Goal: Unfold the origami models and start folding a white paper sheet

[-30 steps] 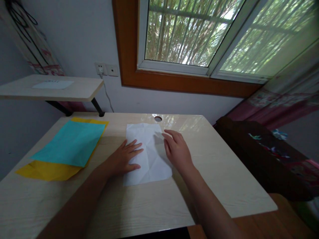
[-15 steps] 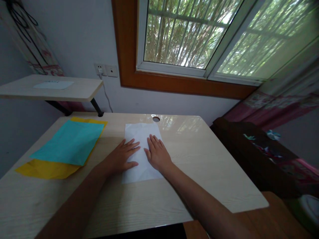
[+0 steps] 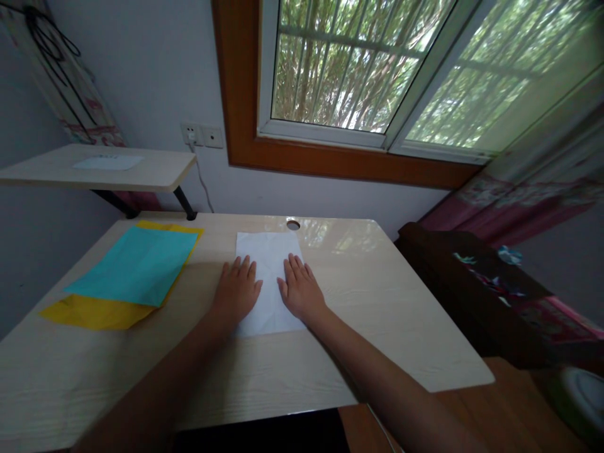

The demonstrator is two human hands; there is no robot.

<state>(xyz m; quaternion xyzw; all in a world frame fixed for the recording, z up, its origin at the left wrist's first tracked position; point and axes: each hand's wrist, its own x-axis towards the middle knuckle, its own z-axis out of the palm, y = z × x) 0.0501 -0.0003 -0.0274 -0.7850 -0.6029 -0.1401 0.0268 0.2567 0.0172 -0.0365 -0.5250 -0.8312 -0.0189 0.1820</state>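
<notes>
We count three sheets on the pale wooden desk (image 3: 401, 327): one white rectangular paper sheet (image 3: 268, 251) in the middle, and one turquoise paper sheet (image 3: 136, 264) lying atop one yellow paper sheet (image 3: 94, 313) at the left. Our left hand (image 3: 236, 292) and right hand (image 3: 299, 292) press flat on the white sheet, palms down, fingers spread forward, gripping nothing.

A paper sheet (image 3: 268, 277) lies mid-bench (image 3: 401, 314) under both hands; two stacked sheets (image 3: 127, 270) lie to its left, a cable hole (image 3: 293, 224) behind it.
</notes>
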